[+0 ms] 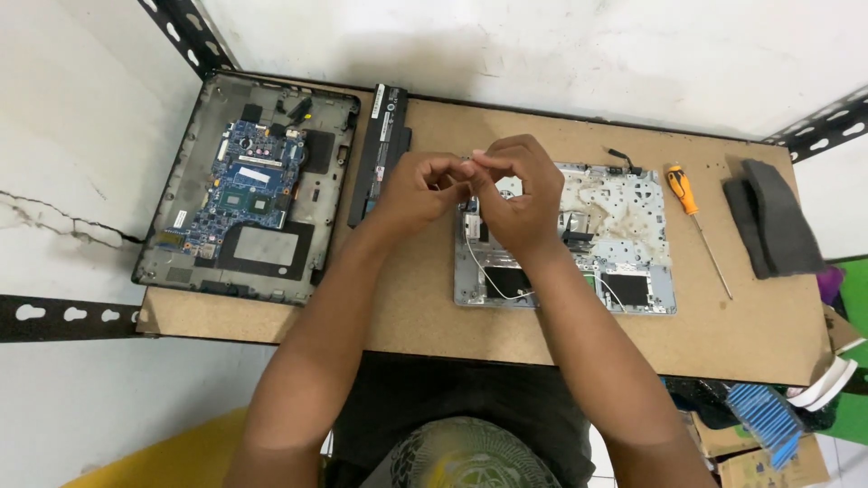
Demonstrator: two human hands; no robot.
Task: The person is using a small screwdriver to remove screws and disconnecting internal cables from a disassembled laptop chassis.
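hands: left hand [418, 185] and right hand [515, 194] pinch thin white cable [479, 262] together above grey laptop palmrest shell [633, 230]
done: dark base with blue motherboard [249, 185] opened, black battery bar [380, 154] out
left: cable lower end on shell
idle: orange-handled screwdriver [692, 212]

You are sitting at a brown fibreboard tabletop [407, 316] that is filling the middle of your view, with a white wall [561, 45] running behind it from ten to two o'clock and catching soft, even light. Black perforated metal struts [185, 32] are framing the bench at eleven, two and nine o'clock, and a thin crack [63, 221] is running across the white surface at nine. A yellow patch [172, 452] is showing low at seven o'clock, while cardboard boxes [768, 461] are crowding the floor at five.
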